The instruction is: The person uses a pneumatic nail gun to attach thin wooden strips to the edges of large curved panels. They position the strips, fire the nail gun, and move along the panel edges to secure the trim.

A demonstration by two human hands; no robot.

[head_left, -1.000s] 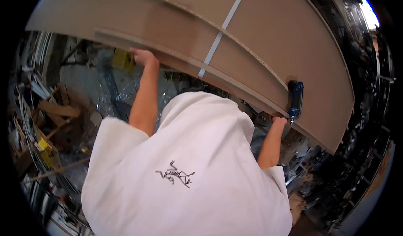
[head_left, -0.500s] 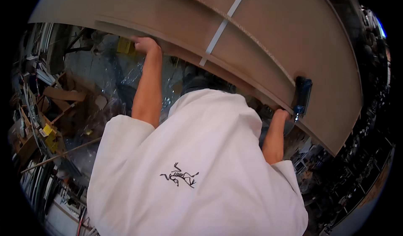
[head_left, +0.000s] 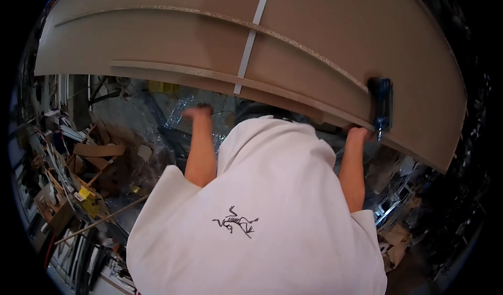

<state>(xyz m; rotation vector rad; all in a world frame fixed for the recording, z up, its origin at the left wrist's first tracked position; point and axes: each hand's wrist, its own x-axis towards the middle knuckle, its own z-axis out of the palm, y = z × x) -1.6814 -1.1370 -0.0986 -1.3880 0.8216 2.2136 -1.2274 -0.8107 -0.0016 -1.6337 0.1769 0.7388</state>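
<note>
The right hand (head_left: 359, 134) is pressed up against the lower edge of a large tan board (head_left: 314, 48), fingers closed on that edge just beside a blue clamp (head_left: 381, 103). The clamp bites the board's rim a little above the knuckles, upright, with its dark head at the top. The forearm below comes straight up out of a white short-sleeved shirt (head_left: 262, 211) with a small dark emblem printed across it.

The left hand (head_left: 197, 111) is raised on the other side, blurred, just below the board's lower rim; I cannot tell whether it touches the board or hangs free, nor whether its fingers are spread or curled.

The board itself fills the whole upper part of the view, held up and tilted. Its rough chipboard edge (head_left: 293, 38) shows as a pale speckled line running across it, a second layered edge follows below, and a narrow white strip (head_left: 254, 33) crosses the face from top to bottom near the middle.

Under the arms lies crinkled clear plastic sheeting (head_left: 152, 127). Further out to the left the floor is crowded with cardboard pieces (head_left: 99, 151), wooden offcuts, a long thin stick (head_left: 99, 221) and small yellow scraps. Down at the right, more scrap and shiny wrapping lie in shadow.
</note>
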